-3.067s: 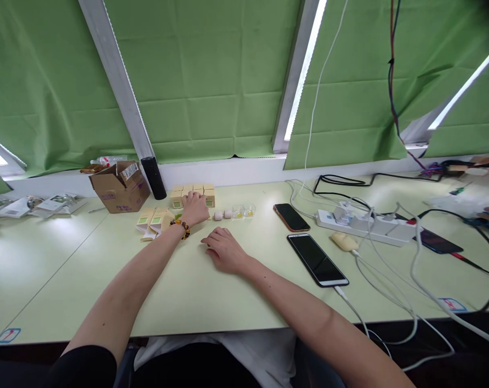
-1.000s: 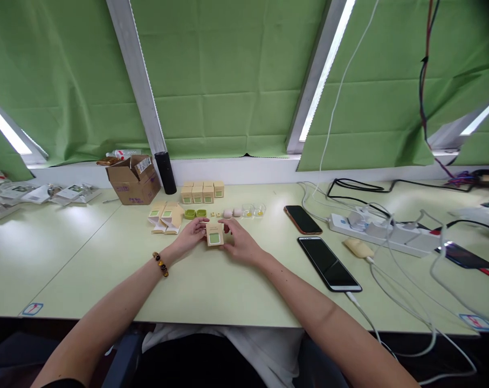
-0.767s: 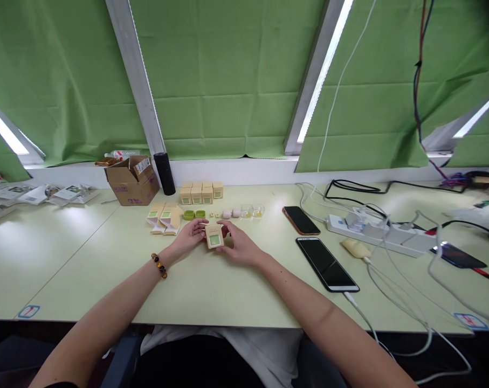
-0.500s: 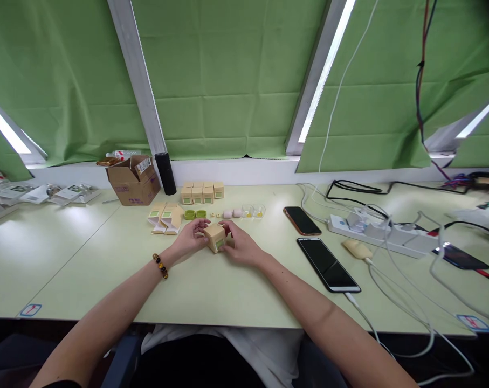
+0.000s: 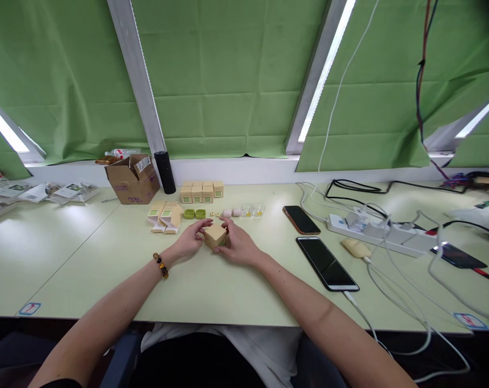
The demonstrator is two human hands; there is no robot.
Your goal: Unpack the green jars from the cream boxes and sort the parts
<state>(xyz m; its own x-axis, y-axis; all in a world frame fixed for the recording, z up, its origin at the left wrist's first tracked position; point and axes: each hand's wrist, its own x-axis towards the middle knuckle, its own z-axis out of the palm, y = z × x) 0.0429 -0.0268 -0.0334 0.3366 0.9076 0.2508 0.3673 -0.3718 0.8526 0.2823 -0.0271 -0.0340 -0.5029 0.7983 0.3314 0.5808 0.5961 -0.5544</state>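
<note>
1. head view: nearest, on the left wrist, a beaded bracelet (image 5: 160, 265) lies above the pale table (image 5: 195, 296).
2. a phone with a white rim (image 5: 328, 264) lies flat to the right, well apart from both hands.
3. the right hand (image 5: 241, 243) curves round the right side of a small tan box (image 5: 215, 231), thumb at its near face and forefinger at its far top corner, pinching it between them.
4. the left hand (image 5: 187, 240) has bent fingers, thumb and forefinger slightly apart, tips right at the box's left side; whether they press on it, i cannot tell.
5. so the box sits between the two sets of fingers, its top face showing.
6. just beyond, from left to right, come two opened cartons (image 5: 171, 213), two green pots (image 5: 200, 214), two pinkish cylinders (image 5: 227, 213) and two clear cups (image 5: 247, 210).
7. farther back, closed tan boxes (image 5: 197, 195) stand close together.
8. farthest, a brown carton (image 5: 135, 186) and a black cylinder (image 5: 164, 172) stand before green blinds (image 5: 224, 81).
</note>
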